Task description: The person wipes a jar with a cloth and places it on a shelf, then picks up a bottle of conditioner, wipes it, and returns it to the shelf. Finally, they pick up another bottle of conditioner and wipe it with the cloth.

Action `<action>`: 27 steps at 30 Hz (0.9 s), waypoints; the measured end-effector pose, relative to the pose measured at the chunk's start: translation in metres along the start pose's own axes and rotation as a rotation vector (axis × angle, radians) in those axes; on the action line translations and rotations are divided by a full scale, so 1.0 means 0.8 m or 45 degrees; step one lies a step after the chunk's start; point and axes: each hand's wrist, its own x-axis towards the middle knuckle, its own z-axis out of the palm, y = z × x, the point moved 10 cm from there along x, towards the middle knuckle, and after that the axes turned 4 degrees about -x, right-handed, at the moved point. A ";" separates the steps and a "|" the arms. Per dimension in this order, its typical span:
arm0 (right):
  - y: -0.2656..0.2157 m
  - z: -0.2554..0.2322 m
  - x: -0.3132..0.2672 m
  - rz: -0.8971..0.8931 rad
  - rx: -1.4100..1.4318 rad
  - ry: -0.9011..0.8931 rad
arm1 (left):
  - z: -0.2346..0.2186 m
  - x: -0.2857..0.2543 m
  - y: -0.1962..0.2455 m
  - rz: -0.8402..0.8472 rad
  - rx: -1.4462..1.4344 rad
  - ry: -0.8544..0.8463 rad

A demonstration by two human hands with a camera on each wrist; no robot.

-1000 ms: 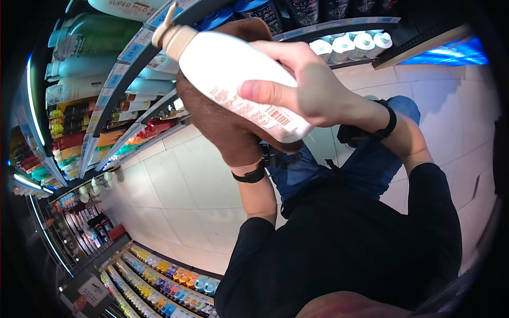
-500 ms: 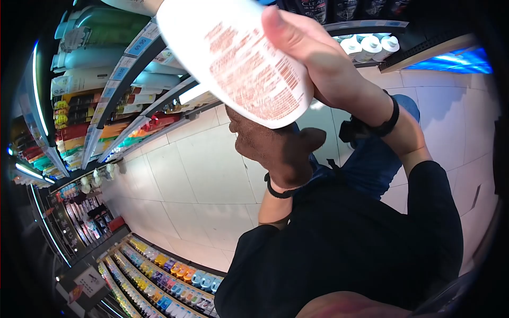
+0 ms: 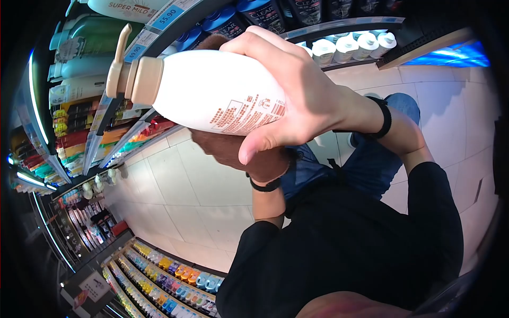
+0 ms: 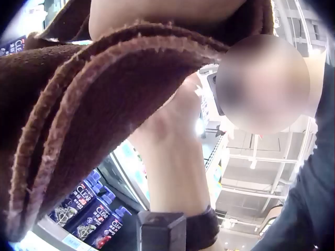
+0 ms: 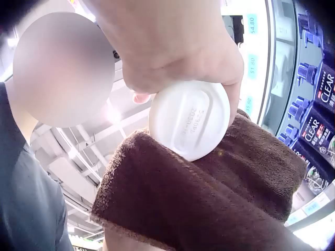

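Observation:
My right hand (image 3: 297, 90) grips a white pump bottle (image 3: 212, 79) round its lower body, the thumb along the near side. The bottle lies nearly sideways; its beige pump (image 3: 127, 74) points left and small reddish-brown print shows. In the right wrist view its round base (image 5: 188, 123) faces the camera. Brown plush cloth (image 3: 228, 151) covers my left hand (image 4: 162, 15) down to the wrist and lies against the bottle's underside (image 5: 220, 157). The left fingers are hidden inside the cloth, so I cannot tell how they lie.
Store shelves (image 3: 106, 111) with bottles and price tags rise at left. Dark CLEAR bottles (image 3: 265, 18) stand on a shelf at the top, with white bottles (image 3: 344, 47) below. Another stocked shelf (image 3: 164, 275) is at lower left. Pale tiled floor (image 3: 180, 196) lies beneath.
The bottle came up close to the camera half a second ago, apart from the lowered cloth. Now it is lower and turned flatter, and the cloth-covered left hand is up behind it again.

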 end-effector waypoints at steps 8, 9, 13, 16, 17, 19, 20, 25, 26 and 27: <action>0.004 0.011 -0.004 -0.037 -0.060 -0.140 | -0.030 0.070 0.009 0.228 -0.351 -0.232; 0.011 0.016 -0.005 0.031 -0.008 -0.208 | -0.019 0.072 0.020 0.405 -0.230 -0.446; 0.039 0.046 -0.018 0.460 0.330 -0.490 | -0.023 0.071 0.024 0.512 -0.170 -0.356; 0.051 0.058 -0.027 0.679 0.512 -0.559 | -0.020 0.070 0.039 0.614 -0.110 -0.264; 0.053 0.058 -0.029 0.684 0.512 -0.557 | -0.019 0.069 0.046 0.649 -0.089 -0.237; 0.060 0.044 -0.024 0.641 0.429 -0.430 | -0.015 0.067 0.059 0.723 -0.051 -0.183; 0.059 0.040 -0.022 0.644 0.428 -0.427 | -0.013 0.066 0.065 0.760 -0.030 -0.156; 0.072 0.019 -0.021 0.769 0.544 -0.209 | 0.017 0.049 0.055 0.374 -0.121 -0.311; 0.069 0.012 -0.018 0.709 0.572 -0.161 | 0.017 0.038 0.062 0.271 -0.159 -0.269; 0.066 0.005 -0.017 0.710 0.568 -0.159 | 0.017 0.027 0.066 0.272 -0.163 -0.271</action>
